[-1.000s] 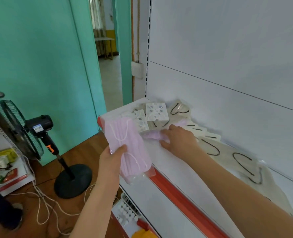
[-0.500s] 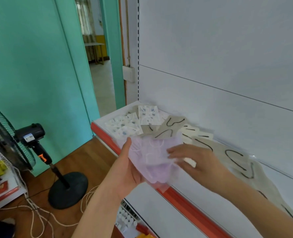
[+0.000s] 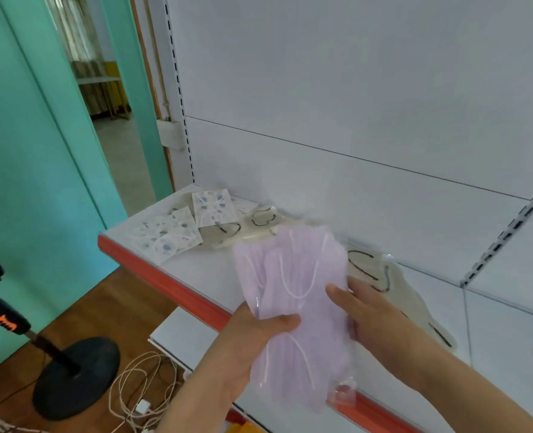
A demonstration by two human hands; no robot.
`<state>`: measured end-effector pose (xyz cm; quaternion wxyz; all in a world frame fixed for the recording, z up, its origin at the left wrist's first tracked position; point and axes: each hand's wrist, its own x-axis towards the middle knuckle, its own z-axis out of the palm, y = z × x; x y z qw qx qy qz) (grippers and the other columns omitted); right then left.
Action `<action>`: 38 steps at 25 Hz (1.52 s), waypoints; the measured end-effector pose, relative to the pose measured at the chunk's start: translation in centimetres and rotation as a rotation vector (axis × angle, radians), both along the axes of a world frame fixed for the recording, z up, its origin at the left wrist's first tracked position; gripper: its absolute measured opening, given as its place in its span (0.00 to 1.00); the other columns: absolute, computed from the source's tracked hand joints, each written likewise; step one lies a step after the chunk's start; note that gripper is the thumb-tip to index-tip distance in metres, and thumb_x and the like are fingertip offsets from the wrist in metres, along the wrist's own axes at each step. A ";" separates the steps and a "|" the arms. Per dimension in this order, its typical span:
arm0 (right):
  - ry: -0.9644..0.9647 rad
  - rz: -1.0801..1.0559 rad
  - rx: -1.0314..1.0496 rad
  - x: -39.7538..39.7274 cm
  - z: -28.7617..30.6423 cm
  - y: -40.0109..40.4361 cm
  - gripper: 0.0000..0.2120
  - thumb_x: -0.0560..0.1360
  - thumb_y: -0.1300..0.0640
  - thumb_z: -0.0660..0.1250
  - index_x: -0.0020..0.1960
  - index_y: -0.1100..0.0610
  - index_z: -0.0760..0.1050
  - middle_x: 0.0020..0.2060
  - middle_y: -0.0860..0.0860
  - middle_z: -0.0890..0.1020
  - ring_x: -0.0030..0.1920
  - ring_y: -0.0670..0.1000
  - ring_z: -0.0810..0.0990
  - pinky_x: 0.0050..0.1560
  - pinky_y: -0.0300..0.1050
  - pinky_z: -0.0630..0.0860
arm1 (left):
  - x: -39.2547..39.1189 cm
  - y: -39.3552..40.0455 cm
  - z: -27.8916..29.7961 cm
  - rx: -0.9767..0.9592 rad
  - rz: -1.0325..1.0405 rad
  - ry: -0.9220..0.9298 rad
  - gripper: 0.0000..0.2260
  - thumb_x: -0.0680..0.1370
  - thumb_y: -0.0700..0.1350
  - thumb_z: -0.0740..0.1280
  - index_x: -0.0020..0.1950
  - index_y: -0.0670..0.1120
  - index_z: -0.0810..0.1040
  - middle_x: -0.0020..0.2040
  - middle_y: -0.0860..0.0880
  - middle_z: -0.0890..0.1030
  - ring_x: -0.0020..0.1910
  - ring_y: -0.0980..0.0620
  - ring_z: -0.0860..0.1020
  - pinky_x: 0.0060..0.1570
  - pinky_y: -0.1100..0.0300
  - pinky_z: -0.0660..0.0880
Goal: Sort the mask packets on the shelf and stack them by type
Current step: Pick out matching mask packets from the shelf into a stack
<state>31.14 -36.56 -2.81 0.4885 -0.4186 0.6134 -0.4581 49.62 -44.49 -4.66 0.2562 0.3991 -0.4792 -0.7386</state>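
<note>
Both hands, left (image 3: 252, 345) and right (image 3: 381, 320), grip pink mask packets (image 3: 296, 295) between them.

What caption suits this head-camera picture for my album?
Both hands hold pink mask packets above a shelf strewn with patterned mask packets.

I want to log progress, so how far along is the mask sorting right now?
Partly done. The pink mask packets are gathered into one bundle, held between the left hand and right hand above the shelf. Still loose on the shelf: the patterned packets lie overlapping near the left end, and the beige packets with black loops are spread along the back, not stacked.
</note>
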 end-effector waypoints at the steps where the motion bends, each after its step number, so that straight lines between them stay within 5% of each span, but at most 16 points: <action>1: -0.066 0.013 -0.053 0.4 0.8 0.7 0.29 0.72 0.44 0.73 0.70 0.50 0.71 0.60 0.48 0.83 0.59 0.51 0.82 0.62 0.54 0.76 | -0.7 0.6 0.5 -0.072 -0.065 -0.013 0.17 0.74 0.37 0.74 0.61 0.48 0.81 0.51 0.47 0.87 0.52 0.47 0.85 0.54 0.51 0.81; 3: 0.000 -0.076 -0.243 -0.1 1.9 1.6 0.31 0.72 0.53 0.75 0.72 0.48 0.68 0.60 0.49 0.83 0.61 0.52 0.82 0.62 0.55 0.77 | -2.5 1.4 1.5 -0.248 -0.133 -0.049 0.15 0.75 0.40 0.74 0.61 0.52 0.81 0.49 0.53 0.87 0.50 0.54 0.85 0.47 0.59 0.81; 6: 0.033 -0.252 -0.472 -2.3 3.6 2.4 0.39 0.74 0.62 0.74 0.77 0.44 0.59 0.61 0.53 0.82 0.62 0.57 0.81 0.61 0.58 0.76 | -5.4 1.5 3.4 -0.494 -0.139 -0.005 0.16 0.75 0.42 0.75 0.60 0.55 0.81 0.52 0.55 0.86 0.52 0.56 0.84 0.55 0.56 0.81; 8: 0.035 -0.249 -0.531 -3.7 4.6 3.0 0.38 0.71 0.61 0.76 0.75 0.47 0.63 0.59 0.53 0.83 0.60 0.57 0.82 0.58 0.55 0.79 | -6.6 1.0 4.3 -0.605 -0.192 0.025 0.17 0.74 0.43 0.76 0.61 0.56 0.81 0.53 0.56 0.86 0.54 0.58 0.83 0.55 0.58 0.80; 12: 0.094 -0.077 -0.360 -5.1 4.3 3.7 0.29 0.71 0.60 0.77 0.69 0.53 0.72 0.60 0.53 0.83 0.60 0.53 0.82 0.60 0.52 0.79 | -7.5 0.2 2.9 -0.654 -0.274 -0.027 0.19 0.72 0.43 0.78 0.60 0.54 0.79 0.51 0.57 0.85 0.51 0.57 0.83 0.51 0.61 0.79; 16: 0.066 -0.278 -0.375 -5.3 4.6 4.2 0.08 0.72 0.63 0.75 0.51 0.60 0.83 0.47 0.57 0.87 0.48 0.55 0.86 0.50 0.51 0.81 | -8.9 1.7 2.4 -0.614 -0.227 -0.010 0.12 0.73 0.45 0.77 0.54 0.55 0.83 0.49 0.54 0.87 0.51 0.54 0.85 0.51 0.57 0.81; 19: -0.093 -0.313 -0.524 -7.8 7.3 8.1 0.14 0.72 0.59 0.74 0.57 0.58 0.81 0.51 0.57 0.86 0.53 0.56 0.84 0.53 0.50 0.80 | -12.9 4.4 4.3 -0.639 -0.380 0.066 0.14 0.72 0.49 0.77 0.57 0.57 0.82 0.50 0.56 0.86 0.50 0.57 0.84 0.51 0.59 0.81; 21: 0.043 -0.376 -0.460 -10.1 8.2 12.2 0.18 0.71 0.57 0.74 0.61 0.58 0.79 0.51 0.55 0.85 0.55 0.56 0.84 0.55 0.51 0.80 | -17.3 7.8 5.1 -0.708 -0.562 0.048 0.13 0.74 0.48 0.77 0.54 0.62 0.79 0.47 0.61 0.85 0.48 0.67 0.82 0.47 0.69 0.78; 24: 0.153 -0.738 -0.344 -13.8 7.7 19.5 0.13 0.67 0.54 0.75 0.50 0.56 0.83 0.43 0.55 0.86 0.48 0.54 0.86 0.50 0.53 0.82 | -24.0 14.6 5.1 -0.775 -0.818 -0.030 0.08 0.75 0.50 0.74 0.43 0.65 0.79 0.37 0.62 0.82 0.38 0.71 0.78 0.38 0.76 0.71; 27: -0.167 -1.010 -0.485 -17.3 7.5 28.2 0.10 0.70 0.59 0.74 0.51 0.57 0.84 0.47 0.58 0.85 0.48 0.56 0.85 0.51 0.52 0.82 | -29.0 20.7 4.7 -0.702 -0.888 -0.034 0.13 0.68 0.59 0.77 0.37 0.50 0.82 0.28 0.53 0.81 0.27 0.57 0.75 0.32 0.67 0.68; 30: -0.391 -1.166 -0.635 -22.0 7.8 38.1 0.16 0.76 0.58 0.69 0.62 0.61 0.79 0.53 0.60 0.84 0.55 0.58 0.83 0.61 0.55 0.78 | -34.6 28.4 4.8 -0.464 -0.903 0.103 0.29 0.56 0.63 0.79 0.48 0.44 0.86 0.44 0.42 0.86 0.43 0.43 0.84 0.53 0.50 0.81; 32: -0.435 -1.236 -0.688 -25.2 7.0 44.2 0.14 0.79 0.57 0.65 0.63 0.60 0.78 0.54 0.58 0.84 0.56 0.57 0.83 0.64 0.54 0.76 | -38.9 34.4 5.1 -0.278 -0.940 0.224 0.24 0.63 0.58 0.79 0.54 0.46 0.86 0.50 0.45 0.86 0.48 0.47 0.81 0.62 0.42 0.77; 34: -0.367 -1.322 -0.656 -28.3 5.7 50.3 0.14 0.80 0.56 0.65 0.62 0.62 0.78 0.57 0.59 0.83 0.60 0.60 0.81 0.66 0.54 0.74 | -43.5 41.0 5.1 -0.164 -0.961 0.294 0.16 0.75 0.50 0.74 0.62 0.48 0.82 0.57 0.48 0.85 0.55 0.47 0.83 0.56 0.44 0.81; 38: -0.177 -1.507 -0.562 -35.6 4.5 63.6 0.08 0.78 0.57 0.67 0.55 0.58 0.80 0.51 0.56 0.86 0.51 0.56 0.84 0.54 0.51 0.81 | -52.7 56.0 6.6 -0.151 -1.039 0.265 0.16 0.76 0.47 0.68 0.64 0.48 0.78 0.51 0.42 0.87 0.46 0.38 0.86 0.34 0.57 0.82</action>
